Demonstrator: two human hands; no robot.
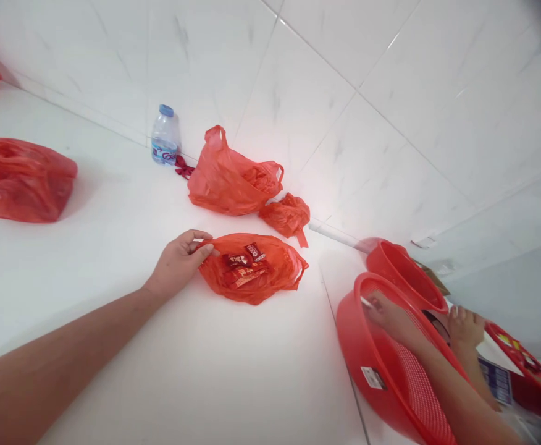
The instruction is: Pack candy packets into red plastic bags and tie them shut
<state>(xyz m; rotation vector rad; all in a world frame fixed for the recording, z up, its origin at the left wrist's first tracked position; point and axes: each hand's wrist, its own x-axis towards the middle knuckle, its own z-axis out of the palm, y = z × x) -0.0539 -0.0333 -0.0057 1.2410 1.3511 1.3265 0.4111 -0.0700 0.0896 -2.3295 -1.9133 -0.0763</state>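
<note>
My left hand (184, 262) pinches the left rim of a red plastic bag (215, 281) between thumb and fingers. The bag lies with its mouth spread, and several small wrapped snacks (247, 266) in dark red and orange packets show inside. At the right, my right hand (381, 309) reaches into a large red plastic basket (358, 346) with mesh sides. Its fingers are closed on a small white item (367, 303), too small to name. The bottom of the basket is mostly hidden by the forearm and the rim.
Behind the bag sit a bulging red bag (228, 179) and a small knotted one (289, 213), beside a water bottle (163, 139) at the tiled wall. Another red bag (29, 179) lies left. A second red basket (404, 272) and another person's hand (465, 327) are right.
</note>
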